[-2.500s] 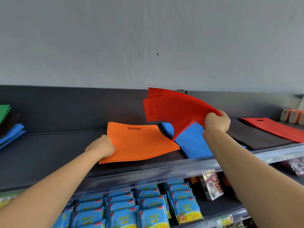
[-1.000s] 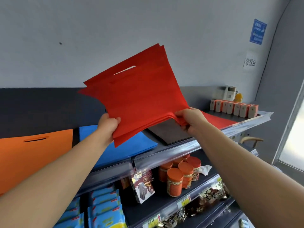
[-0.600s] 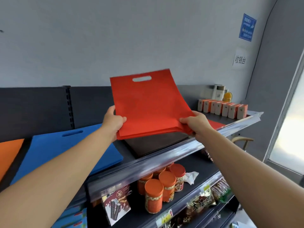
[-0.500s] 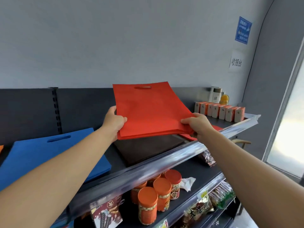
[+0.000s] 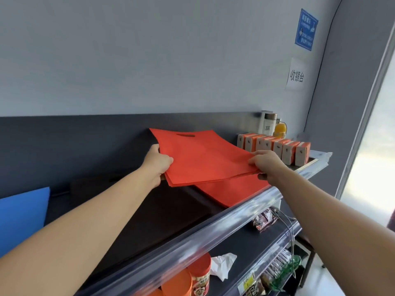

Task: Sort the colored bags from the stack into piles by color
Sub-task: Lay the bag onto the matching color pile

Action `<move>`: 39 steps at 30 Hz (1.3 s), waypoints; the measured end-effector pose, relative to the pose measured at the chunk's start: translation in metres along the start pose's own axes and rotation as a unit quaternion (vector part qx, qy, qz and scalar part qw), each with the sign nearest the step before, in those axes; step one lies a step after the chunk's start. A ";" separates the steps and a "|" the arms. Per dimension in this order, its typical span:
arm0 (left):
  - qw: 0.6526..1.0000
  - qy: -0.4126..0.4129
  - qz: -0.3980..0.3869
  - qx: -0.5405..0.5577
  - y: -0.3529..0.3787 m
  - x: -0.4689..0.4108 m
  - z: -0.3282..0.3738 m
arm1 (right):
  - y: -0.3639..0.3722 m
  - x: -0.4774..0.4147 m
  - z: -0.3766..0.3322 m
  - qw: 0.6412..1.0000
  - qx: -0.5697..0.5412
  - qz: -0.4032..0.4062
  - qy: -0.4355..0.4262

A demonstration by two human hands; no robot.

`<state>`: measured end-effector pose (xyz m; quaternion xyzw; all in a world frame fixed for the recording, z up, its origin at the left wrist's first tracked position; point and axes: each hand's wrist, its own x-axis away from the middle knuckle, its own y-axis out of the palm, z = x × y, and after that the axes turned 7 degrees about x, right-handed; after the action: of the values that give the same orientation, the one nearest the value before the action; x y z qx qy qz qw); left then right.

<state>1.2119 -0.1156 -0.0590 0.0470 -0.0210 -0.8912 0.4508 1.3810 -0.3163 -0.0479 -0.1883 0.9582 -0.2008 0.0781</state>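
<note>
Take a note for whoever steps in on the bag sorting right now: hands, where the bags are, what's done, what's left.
Hands: left hand grips the left edge of a bundle of red bags; right hand grips its right edge.
Bags: the bundle is held over the red pile on the top shelf, not yet set down; the black pile lies left of it, the blue pile further left.
Done: three piles started.
Left: lay the bundle on the red pile; the unsorted stack is out of view.

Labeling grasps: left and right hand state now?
Left hand: grips the red bag bundle by its left edge.
Right hand: grips the bundle's right corner.
</note>
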 end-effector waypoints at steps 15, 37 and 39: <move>0.963 -0.098 -0.006 -0.251 0.086 -0.024 -0.050 | -0.031 -0.126 0.064 0.985 0.152 -0.084 0.003; 0.792 -0.033 0.070 -0.606 0.072 0.016 -0.016 | 0.017 -0.118 0.013 0.843 0.436 -0.124 -0.290; 0.776 -0.022 0.104 -0.622 0.054 0.025 -0.010 | 0.036 -0.100 -0.001 0.831 0.419 -0.125 -0.343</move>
<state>1.2414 -0.1678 -0.0664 -0.2653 0.5235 -0.6583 0.4713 1.4608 -0.2457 -0.0549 -0.3126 0.6621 -0.5138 0.4472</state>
